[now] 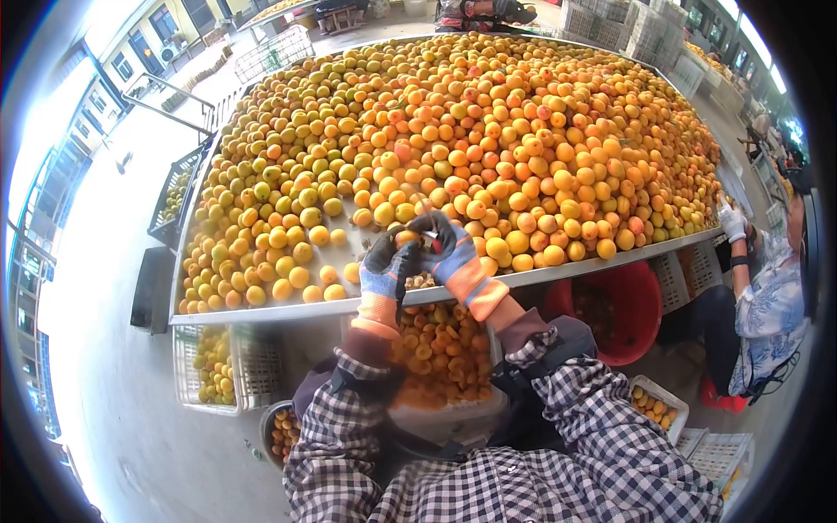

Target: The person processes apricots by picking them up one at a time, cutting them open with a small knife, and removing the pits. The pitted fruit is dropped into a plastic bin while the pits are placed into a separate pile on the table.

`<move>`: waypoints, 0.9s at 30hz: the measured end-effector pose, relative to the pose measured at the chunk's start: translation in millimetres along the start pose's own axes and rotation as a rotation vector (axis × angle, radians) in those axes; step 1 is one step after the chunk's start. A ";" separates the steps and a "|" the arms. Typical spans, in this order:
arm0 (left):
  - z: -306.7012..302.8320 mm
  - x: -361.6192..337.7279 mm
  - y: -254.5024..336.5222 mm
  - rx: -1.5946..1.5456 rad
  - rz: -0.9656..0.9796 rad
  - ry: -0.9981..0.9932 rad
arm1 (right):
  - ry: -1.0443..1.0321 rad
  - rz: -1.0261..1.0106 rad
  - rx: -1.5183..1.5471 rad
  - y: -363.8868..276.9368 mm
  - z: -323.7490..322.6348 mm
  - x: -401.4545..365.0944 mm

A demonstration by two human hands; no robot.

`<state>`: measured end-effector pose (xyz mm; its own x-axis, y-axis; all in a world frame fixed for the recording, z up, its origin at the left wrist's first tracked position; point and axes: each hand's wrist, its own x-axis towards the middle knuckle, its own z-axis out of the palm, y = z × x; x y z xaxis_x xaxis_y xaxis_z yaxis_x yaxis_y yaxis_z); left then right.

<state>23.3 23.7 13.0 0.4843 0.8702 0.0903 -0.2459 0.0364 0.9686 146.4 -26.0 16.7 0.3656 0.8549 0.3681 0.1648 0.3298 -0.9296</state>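
Both of my hands wear gloves and meet over the near edge of a metal table (567, 273) heaped with yellow-orange fruit (523, 148). My left hand (390, 264) has its fingers closed on a fruit (406, 237). My right hand (455, 253) is closed beside it, thumb and fingers pinched near the same fruit; a small red thing shows between its fingers, too small to name. Below the hands, under the table edge, a crate (445, 417) holds many orange fruit pieces.
A red tub (641, 318) stands under the table at the right. White crates (259, 370) stand lower left, near a round bucket (266, 427). Another person (772, 305) sits at the right, one gloved hand at the table's edge. A dark box (153, 289) is at the left.
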 end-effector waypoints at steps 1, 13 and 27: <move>-1.4 -0.5 -2.8 -0.001 -0.002 -0.001 | 0.001 0.002 -0.001 -3.3 -2.3 -1.3; -13.2 -4.0 27.4 0.021 0.022 -0.080 | -0.316 -0.116 -0.497 -47.6 -37.2 -24.3; -8.6 -9.3 38.5 -0.026 -0.002 -0.142 | -0.358 -0.112 -0.486 -39.8 -35.4 -29.0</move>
<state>2.1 21.2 47.4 0.5980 0.7922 0.1217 -0.2652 0.0524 0.9628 161.7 -78.0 43.7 0.0056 0.9348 0.3552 0.6145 0.2770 -0.7387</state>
